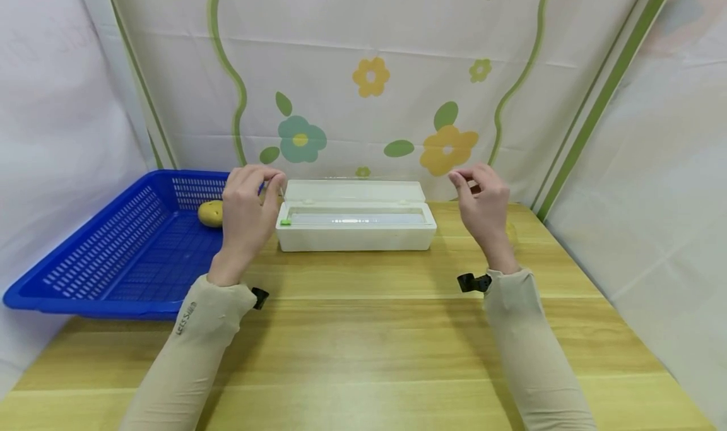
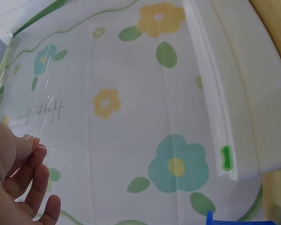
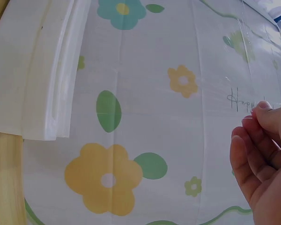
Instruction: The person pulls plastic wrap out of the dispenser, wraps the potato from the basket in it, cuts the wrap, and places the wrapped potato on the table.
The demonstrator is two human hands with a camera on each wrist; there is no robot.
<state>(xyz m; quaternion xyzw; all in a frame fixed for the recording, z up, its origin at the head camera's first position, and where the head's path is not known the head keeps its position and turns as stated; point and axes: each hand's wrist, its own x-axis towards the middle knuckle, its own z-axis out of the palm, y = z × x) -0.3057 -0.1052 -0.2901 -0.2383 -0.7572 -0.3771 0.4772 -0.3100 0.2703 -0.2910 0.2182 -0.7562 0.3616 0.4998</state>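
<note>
A sheet of clear cling film [image 2: 48, 86] is stretched between my two hands, showing mainly as shiny creases in both wrist views. My left hand [image 1: 245, 213] pinches one end of it between thumb and forefinger. On the other side, thumb and fingers of my right hand [image 1: 484, 207] pinch the opposite end. Between and beyond the hands stands a white cling film dispenser box [image 1: 358, 238] with its lid [image 1: 354, 191] raised. A green slide cutter [image 1: 286, 222] sits at the box's left end, and a shiny film roll lies inside.
A blue perforated basket [image 1: 42, 292] stands on the left of the wooden table [image 1: 363, 355], holding a potato [image 1: 211, 214] partly hidden by my left hand. Behind my right wrist a yellowish round thing [image 1: 512, 234] shows in part. A flower-printed cloth [image 1: 341, 33] hangs behind.
</note>
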